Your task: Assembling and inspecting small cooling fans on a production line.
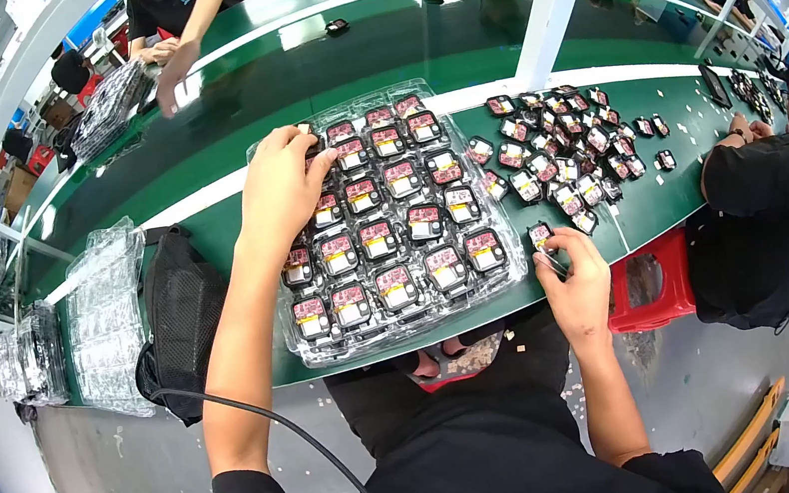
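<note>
Station check, viewed from beside the bench. The left hand is over the far left corner of the clear plastic tray, fingers bent and part-spread; whether it has hold of anything cannot be told, its palm side being hidden. The right hand has thumb and forefinger nearly together at the lower edge of a single black-cased unit, just beside the tray's right edge. Whether that unit is gripped or only touched cannot be confirmed.

Matching seated units fill most visible pockets; a loose heap lies to the right of the tray.

Assessment: the step in hand appears to be handling units one by one between heap and tray. The next move would call for a secure pinch on the single unit, kept level, without knocking the seated ones.
</note>
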Available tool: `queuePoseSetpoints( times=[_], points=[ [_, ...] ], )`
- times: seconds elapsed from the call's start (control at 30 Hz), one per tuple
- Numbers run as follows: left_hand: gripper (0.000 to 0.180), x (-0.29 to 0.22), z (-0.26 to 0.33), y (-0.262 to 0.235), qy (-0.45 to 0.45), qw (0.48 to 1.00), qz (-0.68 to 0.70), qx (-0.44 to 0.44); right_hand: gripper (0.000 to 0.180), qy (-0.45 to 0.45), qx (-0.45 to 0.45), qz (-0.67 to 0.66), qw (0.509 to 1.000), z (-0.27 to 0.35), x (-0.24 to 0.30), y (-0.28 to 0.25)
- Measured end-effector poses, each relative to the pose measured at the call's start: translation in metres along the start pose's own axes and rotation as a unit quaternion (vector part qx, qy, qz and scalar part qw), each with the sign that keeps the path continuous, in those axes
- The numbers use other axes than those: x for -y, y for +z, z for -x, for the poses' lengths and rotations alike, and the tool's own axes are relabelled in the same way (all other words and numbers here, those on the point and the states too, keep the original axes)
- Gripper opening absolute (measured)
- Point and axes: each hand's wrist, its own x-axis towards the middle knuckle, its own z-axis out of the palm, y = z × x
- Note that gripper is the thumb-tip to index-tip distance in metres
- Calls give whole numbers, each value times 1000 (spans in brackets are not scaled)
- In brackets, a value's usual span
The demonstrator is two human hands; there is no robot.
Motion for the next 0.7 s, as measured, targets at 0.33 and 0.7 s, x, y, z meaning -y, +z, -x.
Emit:
queuePoseSetpoints(
  times=[0.33,0.7],
  points=[
    [36,-46,21,-23,65,988,80,-117,40,-136,-52,-179,973,2,36,-33],
    [76,-131,141,-40,-101,636,705,299,38,-318,111,-330,882,-1,79,-46]
  ],
)
